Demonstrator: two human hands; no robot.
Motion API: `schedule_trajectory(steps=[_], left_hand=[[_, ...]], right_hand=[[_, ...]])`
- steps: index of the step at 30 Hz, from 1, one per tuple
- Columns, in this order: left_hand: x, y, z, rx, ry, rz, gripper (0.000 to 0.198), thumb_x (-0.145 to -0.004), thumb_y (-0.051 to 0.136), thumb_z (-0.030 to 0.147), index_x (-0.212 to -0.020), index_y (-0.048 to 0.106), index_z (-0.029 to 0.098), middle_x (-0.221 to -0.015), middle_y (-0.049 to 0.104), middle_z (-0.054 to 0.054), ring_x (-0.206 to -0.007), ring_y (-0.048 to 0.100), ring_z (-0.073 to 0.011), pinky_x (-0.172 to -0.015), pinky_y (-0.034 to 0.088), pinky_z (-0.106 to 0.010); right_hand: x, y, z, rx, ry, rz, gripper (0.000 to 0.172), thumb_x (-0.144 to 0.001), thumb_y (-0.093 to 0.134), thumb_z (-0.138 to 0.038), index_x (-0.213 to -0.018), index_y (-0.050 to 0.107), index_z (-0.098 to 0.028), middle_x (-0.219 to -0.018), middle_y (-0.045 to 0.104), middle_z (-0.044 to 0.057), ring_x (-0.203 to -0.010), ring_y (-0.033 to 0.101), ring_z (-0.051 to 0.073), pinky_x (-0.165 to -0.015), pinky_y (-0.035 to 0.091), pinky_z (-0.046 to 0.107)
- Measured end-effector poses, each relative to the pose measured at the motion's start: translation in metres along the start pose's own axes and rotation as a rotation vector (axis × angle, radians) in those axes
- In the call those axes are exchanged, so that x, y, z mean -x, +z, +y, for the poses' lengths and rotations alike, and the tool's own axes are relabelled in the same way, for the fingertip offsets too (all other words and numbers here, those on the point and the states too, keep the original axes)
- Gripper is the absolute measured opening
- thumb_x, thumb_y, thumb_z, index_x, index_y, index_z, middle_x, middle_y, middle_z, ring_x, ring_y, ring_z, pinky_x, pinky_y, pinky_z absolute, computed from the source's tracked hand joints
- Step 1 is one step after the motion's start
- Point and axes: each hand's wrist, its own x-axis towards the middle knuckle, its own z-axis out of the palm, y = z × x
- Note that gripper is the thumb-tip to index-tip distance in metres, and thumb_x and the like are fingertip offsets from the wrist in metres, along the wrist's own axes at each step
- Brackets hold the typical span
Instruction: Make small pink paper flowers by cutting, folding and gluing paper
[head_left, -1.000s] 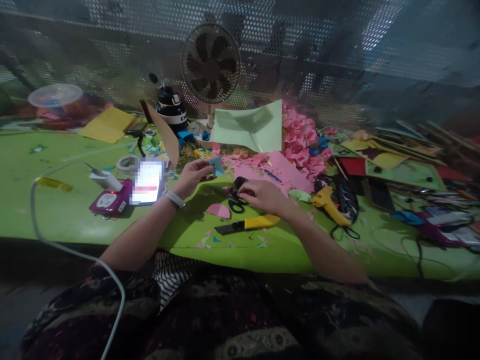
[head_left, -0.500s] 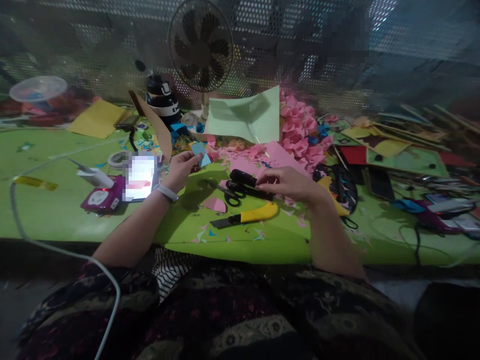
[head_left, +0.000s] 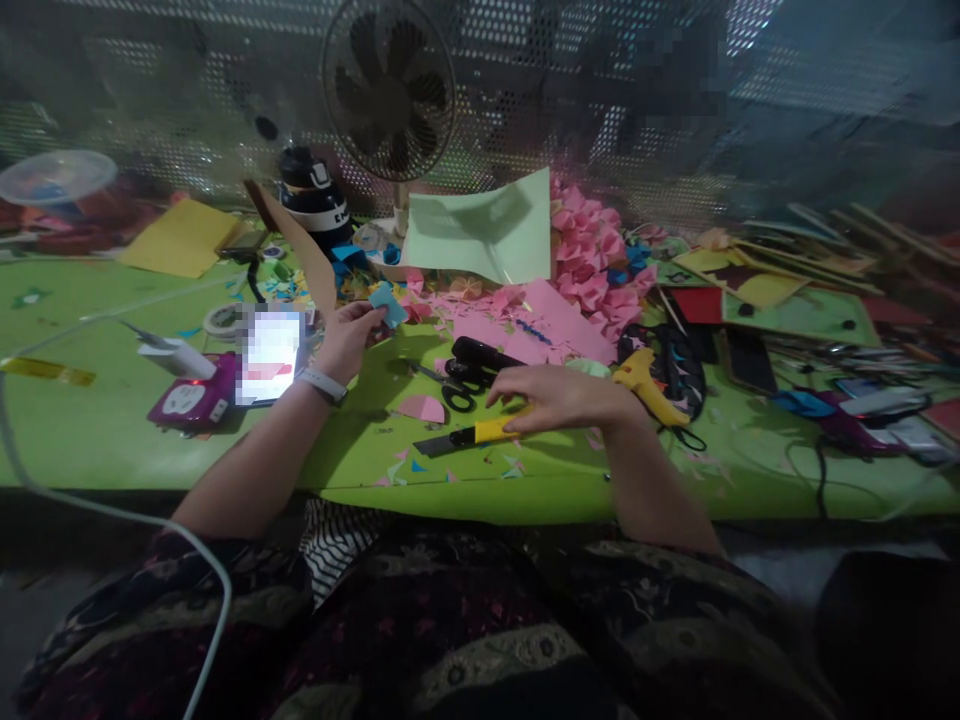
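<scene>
- head view: the right hand (head_left: 559, 398), digits spread, is over the handle of the yellow-handled knife (head_left: 487, 431); contact cannot be confirmed.
- the knife lies near on the green table (head_left: 352, 457), left of the right palm, long axis left-right, blade pointing left.
- the left hand (head_left: 348, 342), farther off, pinches blue paper (head_left: 388, 306).

light-blue paper piece (head_left: 389, 306): is being pinched in the left hand (head_left: 346, 338), is tilting | yellow-handled cutter (head_left: 489, 430): is lying flat, dark blade is pointing left, handle's right end is extending beneath the right hand (head_left: 559, 398)
</scene>
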Motion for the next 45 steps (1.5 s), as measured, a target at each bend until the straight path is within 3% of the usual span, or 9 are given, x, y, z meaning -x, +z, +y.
schedule_trajectory(steps=[3, 7, 10, 14, 17, 21, 27, 37, 45], left_hand=[[0.002, 0.001, 0.001, -0.010, -0.002, -0.009, 0.022, -0.065, 0.080, 0.015, -0.067, 0.058, 0.015, -0.064, 0.063, 0.001, -0.055, 0.059, -0.0077, -0.057, 0.052, -0.019], [0.001, 0.002, 0.001, -0.059, -0.001, -0.007, 0.023, -0.067, 0.078, 0.016, -0.064, 0.056, 0.015, -0.058, 0.058, 0.002, -0.052, 0.058, -0.0077, -0.053, 0.049, -0.018], [0.001, 0.003, 0.000, -0.077, 0.002, -0.008, 0.022, -0.068, 0.077, 0.017, -0.064, 0.055, 0.015, -0.059, 0.058, 0.002, -0.053, 0.058, -0.0078, -0.054, 0.049, -0.018], [0.002, 0.003, -0.001, -0.074, -0.001, 0.003, 0.020, -0.067, 0.077, 0.017, -0.066, 0.057, 0.015, -0.061, 0.059, 0.002, -0.055, 0.059, -0.0081, -0.059, 0.052, -0.020], [0.002, 0.003, -0.002, -0.054, 0.007, -0.016, 0.019, -0.066, 0.079, 0.018, -0.076, 0.063, 0.016, -0.070, 0.065, 0.000, -0.060, 0.061, -0.0090, -0.062, 0.053, -0.021], [0.002, 0.003, -0.003, -0.051, -0.002, -0.030, 0.020, -0.067, 0.081, 0.021, -0.078, 0.064, 0.016, -0.073, 0.066, 0.000, -0.061, 0.061, -0.0092, -0.062, 0.054, -0.022], [0.004, 0.005, -0.001, -0.024, 0.000, -0.091, 0.031, -0.065, 0.087, 0.031, -0.066, 0.060, 0.015, -0.067, 0.063, 0.001, -0.058, 0.058, -0.0075, -0.058, 0.051, -0.020], [0.008, 0.007, -0.001, -0.032, -0.003, -0.163, 0.031, -0.064, 0.087, 0.036, -0.071, 0.067, 0.013, -0.068, 0.064, -0.001, -0.058, 0.058, -0.0073, -0.059, 0.050, -0.020], [0.011, 0.008, 0.002, -0.063, -0.016, -0.137, 0.035, -0.060, 0.089, 0.038, -0.070, 0.066, 0.012, -0.065, 0.065, 0.000, -0.054, 0.057, -0.0066, -0.054, 0.048, -0.018]], right_hand=[[0.005, -0.002, -0.001, 0.027, 0.030, 0.048, 0.033, -0.082, 0.062, -0.032, -0.110, 0.068, -0.017, -0.110, 0.070, 0.010, -0.097, 0.064, 0.021, -0.083, 0.047, 0.030], [0.024, -0.018, 0.014, 0.129, 0.295, 0.378, 0.027, -0.087, 0.054, -0.030, -0.105, 0.069, -0.016, -0.102, 0.071, 0.010, -0.089, 0.064, 0.021, -0.075, 0.046, 0.031], [0.030, -0.024, 0.022, 0.203, 0.424, 0.472, 0.024, -0.086, 0.054, -0.029, -0.098, 0.070, -0.015, -0.098, 0.072, 0.012, -0.085, 0.064, 0.022, -0.072, 0.045, 0.033], [0.006, -0.006, 0.007, 0.049, 0.206, 0.432, 0.027, -0.091, 0.052, -0.034, -0.102, 0.070, -0.017, -0.097, 0.072, 0.008, -0.083, 0.064, 0.018, -0.073, 0.045, 0.030], [-0.025, 0.020, -0.012, 0.131, 0.056, 0.400, 0.024, -0.092, 0.053, -0.030, -0.103, 0.069, -0.016, -0.105, 0.071, 0.010, -0.090, 0.063, 0.019, -0.073, 0.042, 0.030], [-0.050, 0.044, -0.022, 0.341, 0.187, 0.315, 0.030, -0.090, 0.052, -0.026, -0.114, 0.063, -0.012, -0.113, 0.067, 0.015, -0.089, 0.062, 0.023, -0.066, 0.036, 0.031], [-0.051, 0.043, -0.027, 0.461, 0.342, 0.216, 0.036, -0.086, 0.048, -0.022, -0.115, 0.061, -0.007, -0.108, 0.068, 0.018, -0.087, 0.065, 0.027, -0.063, 0.037, 0.032], [-0.060, 0.038, -0.038, 0.450, 0.404, 0.158, 0.037, -0.082, 0.051, -0.024, -0.112, 0.064, -0.005, -0.110, 0.067, 0.023, -0.092, 0.069, 0.033, -0.068, 0.049, 0.037], [-0.062, 0.038, -0.035, 0.453, 0.418, 0.168, 0.035, -0.080, 0.054, -0.025, -0.106, 0.067, -0.005, -0.105, 0.071, 0.024, -0.094, 0.070, 0.036, -0.072, 0.052, 0.039]])
